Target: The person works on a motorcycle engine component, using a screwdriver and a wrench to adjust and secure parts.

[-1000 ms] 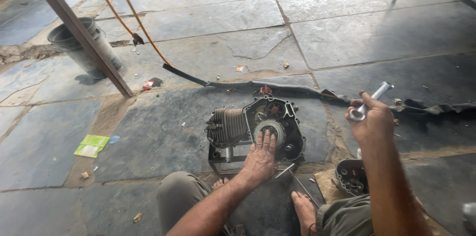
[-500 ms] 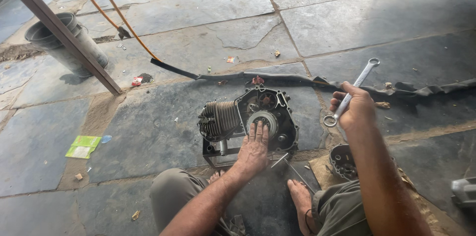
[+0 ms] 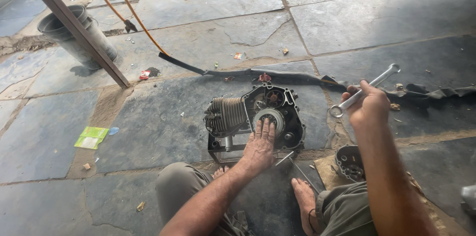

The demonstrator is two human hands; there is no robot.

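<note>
The left hand (image 3: 259, 147) lies flat, fingers extended, on the near edge of the engine (image 3: 254, 115); the fingertips touch the round clutch assembly (image 3: 270, 117) in the open side case. It grips nothing. The right hand (image 3: 369, 103) is clenched around the shank of a combination wrench (image 3: 364, 90), held in the air to the right of the engine. The wrench's long axis runs diagonally: the ring end points down toward the engine, the open end up and away to the right.

The engine sits on the stone floor (image 3: 163, 127) on a small metal stand (image 3: 218, 149), its finned cylinder (image 3: 225, 114) pointing left and its open case facing up. The person's bare feet rest just in front of it. A removed dark cover (image 3: 350, 162) lies on cardboard to the near right of the engine. Behind the engine, a black rubber strip (image 3: 277, 73) runs across the floor, joined at the left by an orange hose (image 3: 130, 6). Far left of the engine stand a grey bucket (image 3: 74, 35) and a slanted metal bar (image 3: 74, 25). A flat green-and-yellow wrapper (image 3: 91, 137) lies left of the engine; a small red wrapper (image 3: 145, 74) lies behind it to the left.
</note>
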